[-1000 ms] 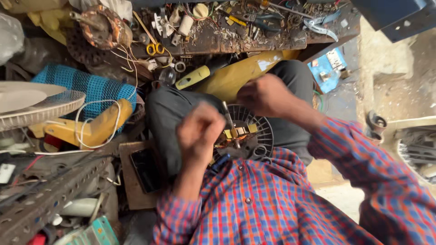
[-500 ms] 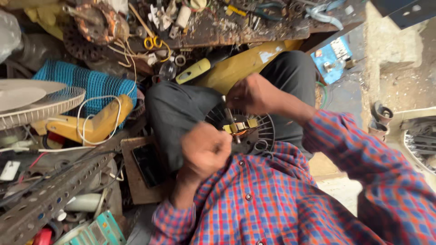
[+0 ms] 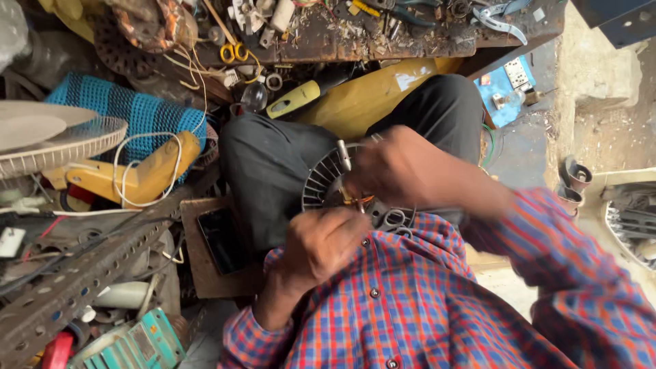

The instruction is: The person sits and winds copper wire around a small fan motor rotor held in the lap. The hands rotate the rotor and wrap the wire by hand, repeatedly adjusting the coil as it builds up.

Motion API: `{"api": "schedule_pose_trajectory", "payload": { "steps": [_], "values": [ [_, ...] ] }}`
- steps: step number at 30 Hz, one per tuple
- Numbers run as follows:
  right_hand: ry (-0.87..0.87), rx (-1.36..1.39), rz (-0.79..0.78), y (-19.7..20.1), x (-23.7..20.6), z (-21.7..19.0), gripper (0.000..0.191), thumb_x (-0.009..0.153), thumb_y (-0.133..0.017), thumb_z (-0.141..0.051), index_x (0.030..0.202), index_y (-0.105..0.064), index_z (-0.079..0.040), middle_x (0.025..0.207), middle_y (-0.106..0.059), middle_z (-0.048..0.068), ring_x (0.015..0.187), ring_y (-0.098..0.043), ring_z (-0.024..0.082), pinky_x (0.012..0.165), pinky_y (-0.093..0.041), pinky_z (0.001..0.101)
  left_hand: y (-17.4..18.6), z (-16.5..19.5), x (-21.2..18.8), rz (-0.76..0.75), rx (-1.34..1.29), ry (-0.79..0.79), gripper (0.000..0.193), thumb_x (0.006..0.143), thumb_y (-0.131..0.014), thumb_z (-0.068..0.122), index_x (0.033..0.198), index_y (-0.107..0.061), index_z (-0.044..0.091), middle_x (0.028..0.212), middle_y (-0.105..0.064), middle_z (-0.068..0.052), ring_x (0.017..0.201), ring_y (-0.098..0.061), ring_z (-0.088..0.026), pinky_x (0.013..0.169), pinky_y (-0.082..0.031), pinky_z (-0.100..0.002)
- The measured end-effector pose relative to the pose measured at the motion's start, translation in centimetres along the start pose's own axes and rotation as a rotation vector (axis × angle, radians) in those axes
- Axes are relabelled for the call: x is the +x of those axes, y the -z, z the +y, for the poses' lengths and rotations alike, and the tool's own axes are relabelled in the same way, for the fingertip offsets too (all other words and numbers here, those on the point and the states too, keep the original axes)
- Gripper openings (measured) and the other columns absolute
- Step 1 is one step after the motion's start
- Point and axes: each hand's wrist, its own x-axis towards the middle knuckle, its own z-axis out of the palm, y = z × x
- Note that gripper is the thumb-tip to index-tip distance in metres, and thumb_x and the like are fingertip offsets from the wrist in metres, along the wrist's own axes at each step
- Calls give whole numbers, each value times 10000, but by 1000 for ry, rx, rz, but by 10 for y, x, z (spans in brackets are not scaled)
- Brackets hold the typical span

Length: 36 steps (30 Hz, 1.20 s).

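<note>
A round finned fan motor [image 3: 321,183] with a steel shaft [image 3: 344,154] rests on my lap, on dark trousers [image 3: 270,171]. My right hand [image 3: 403,171], blurred by motion, is clamped over the motor's right side. My left hand [image 3: 321,246] is a closed fist just below the motor, next to a bit of copper-coloured winding [image 3: 360,200]; what is inside the fist is hidden. Small grey scissors [image 3: 393,219] lie against my checked shirt [image 3: 424,301], between the two hands.
A scarred wooden bench [image 3: 410,37] strewn with tools stands ahead, with yellow-handled scissors [image 3: 232,52] and a yellow-black screwdriver [image 3: 301,100] near it. On the left are a fan guard [image 3: 65,140], a yellow part with white cord [image 3: 147,174], a perforated angle bar [image 3: 75,280] and a dark phone [image 3: 219,239].
My left fist pulled back from the motor toward my chest, then stayed just under it. My right hand shifted over the motor and is now blurred. The view has tilted slightly.
</note>
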Motion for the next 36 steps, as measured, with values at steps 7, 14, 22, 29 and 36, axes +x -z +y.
{"api": "schedule_pose_trajectory", "payload": {
  "steps": [7, 14, 22, 29, 36],
  "values": [
    [-254, -256, 209, 12, -20, 41, 82, 855, -723, -205, 890, -767, -144, 883, -727, 48, 765, -684, 305, 652, -536, 431, -16, -61, 50, -43, -239, 302, 210, 810, -851, 132, 783, -674, 24, 771, -642, -95, 721, -654, -216, 648, -485, -314],
    [6, 275, -104, 14, -22, -38, 81, 908, -696, -175, 923, -653, -108, 833, -634, 74, 782, -671, 285, 651, -523, 411, 5, -40, 42, -79, -376, 385, 61, 902, -757, 46, 963, -757, 48, 893, -702, -87, 818, -699, -205, 711, -541, -308],
    [-149, -63, 157, 4, -8, 58, 85, 829, -691, -147, 902, -719, -115, 851, -700, 81, 770, -672, 308, 626, -515, 426, -12, -28, 2, 220, -352, 471, 120, 846, -827, 4, 815, -714, 27, 738, -617, -84, 620, -543, -183, 586, -413, -307],
    [-192, -21, -293, 15, -21, -31, 158, 701, -722, -162, 851, -748, -118, 756, -692, 99, 666, -674, 310, 561, -523, 438, 5, -58, 86, -387, -281, 417, 122, 790, -854, 95, 820, -741, 61, 790, -691, -90, 738, -696, -207, 658, -522, -324],
    [-86, 16, 3, 11, 8, 5, 283, 714, -737, -160, 987, -786, -105, 804, -678, 104, 701, -664, 327, 582, -505, 446, -8, -4, -21, -29, 61, 117, 146, 897, -788, 58, 825, -662, 44, 808, -633, -135, 765, -642, -322, 687, -490, -407]
  ]
}}
